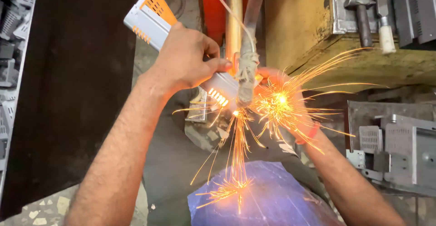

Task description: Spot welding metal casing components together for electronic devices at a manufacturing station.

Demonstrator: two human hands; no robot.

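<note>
Both hands (pixel 188 60) crowd bracket (pixel 152 17) — sparks (pixel 277 101) around.

- Our left hand (pixel 186 60) grips a grey and orange metal housing (pixel 154 15), tilted, its lower end under the welder's wrapped arm (pixel 247 71).
- Our right hand (pixel 279 96) is half hidden behind bright sparks (pixel 254 117) at the joint.
- A hammer (pixel 361 17) lies on the table (pixel 363 67); grey housings (pixel 395 146) are stacked at right.
</note>
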